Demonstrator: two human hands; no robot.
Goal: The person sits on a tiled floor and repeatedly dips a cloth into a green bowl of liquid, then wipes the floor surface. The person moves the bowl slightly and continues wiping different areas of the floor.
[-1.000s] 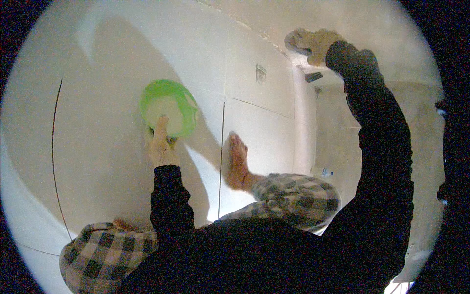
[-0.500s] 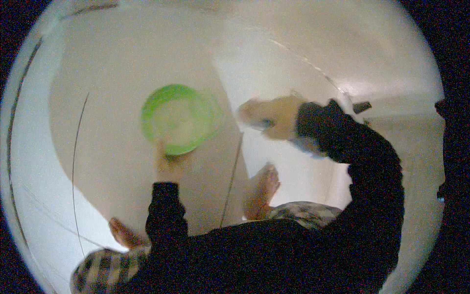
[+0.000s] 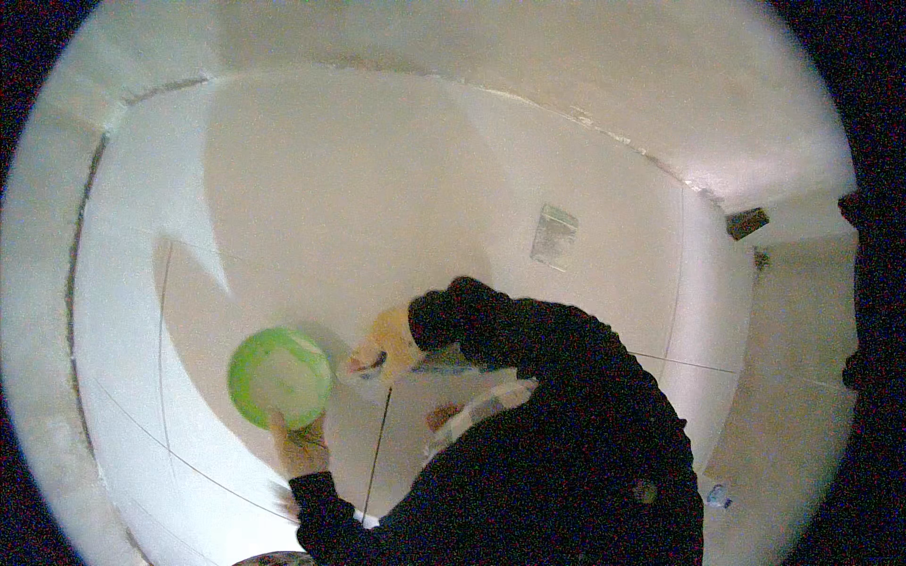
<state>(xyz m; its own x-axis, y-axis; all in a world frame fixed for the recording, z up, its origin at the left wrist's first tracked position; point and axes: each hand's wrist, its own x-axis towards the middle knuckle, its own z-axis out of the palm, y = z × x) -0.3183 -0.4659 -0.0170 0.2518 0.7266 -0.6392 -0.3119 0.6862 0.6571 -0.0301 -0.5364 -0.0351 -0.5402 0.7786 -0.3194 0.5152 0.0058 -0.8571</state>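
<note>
My left hand (image 3: 302, 451) grips the near edge of a round green bowl (image 3: 240, 379), with the thumb over the rim and the fingers underneath. Pale, smooth stuff (image 3: 281, 385) covers the inside of the bowl. Just right of the bowl, my right hand (image 3: 389, 341) is closed around something pale with a dark part by the fingertips; its kind is too blurred to name. A whitish, bluish-edged piece (image 3: 451, 362) shows below the right wrist, partly hidden by the sleeve. The right hand and the bowl look slightly apart.
Large pale floor tiles (image 3: 349, 189) with thin dark joints lie beneath me. A square metal floor drain (image 3: 555, 236) sits ahead to the right. Along the right wall are a dark block (image 3: 747, 224) and a small blue-and-white packet (image 3: 719, 495). A bare foot (image 3: 442, 417) shows beside my checked trouser leg.
The view has shifted, and the floor drain now shows. In the picture, the bowl and left hand sit lower and further left. My right hand has come leftward, closer to the bowl.
</note>
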